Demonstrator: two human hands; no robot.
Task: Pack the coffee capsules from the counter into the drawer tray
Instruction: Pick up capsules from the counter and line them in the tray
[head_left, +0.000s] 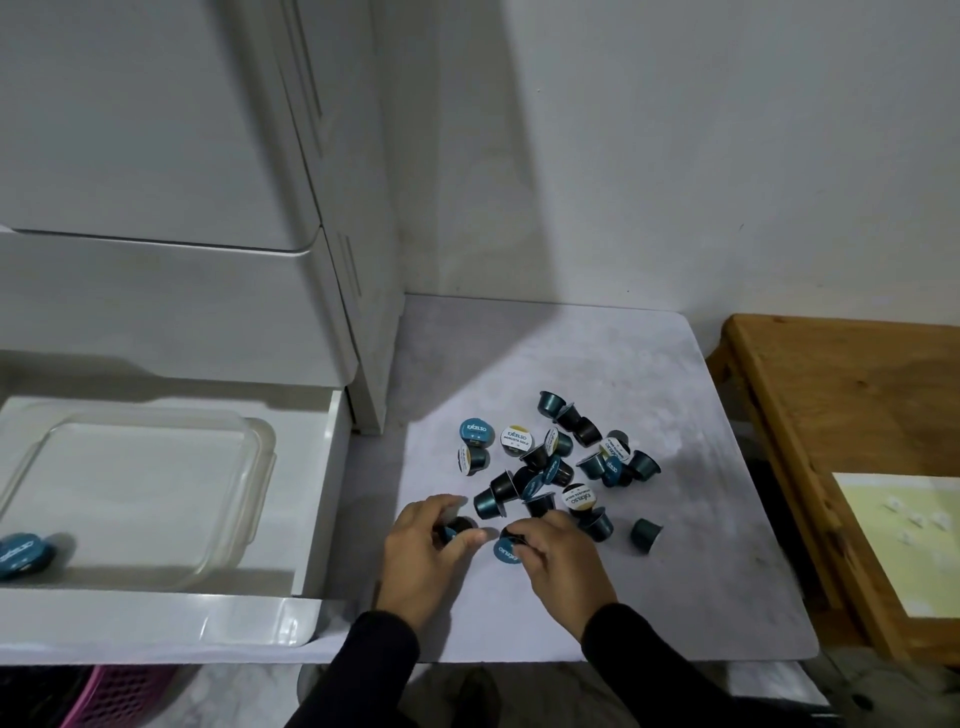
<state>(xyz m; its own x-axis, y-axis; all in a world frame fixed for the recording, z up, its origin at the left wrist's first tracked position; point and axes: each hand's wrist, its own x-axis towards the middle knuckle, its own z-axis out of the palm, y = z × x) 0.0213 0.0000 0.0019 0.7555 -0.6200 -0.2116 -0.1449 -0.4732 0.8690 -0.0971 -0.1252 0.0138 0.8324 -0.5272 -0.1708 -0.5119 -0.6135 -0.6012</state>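
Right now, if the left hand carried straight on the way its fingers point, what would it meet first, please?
Beyond the capsule it grips, the left hand would probably first meet the teal capsule lying on its side at the pile's near edge, though depth is hard to judge.

"EXCELSO" stands on the round blue foil lid of one dark capsule (475, 432); a white-lidded capsule (516, 439) beside it reads "EXCELSO", probably "ROBUSTA GOLD" beneath.

Capsules (561, 467) on counter (701, 519) — drawer (317, 467) left, tray (156, 467) inside.
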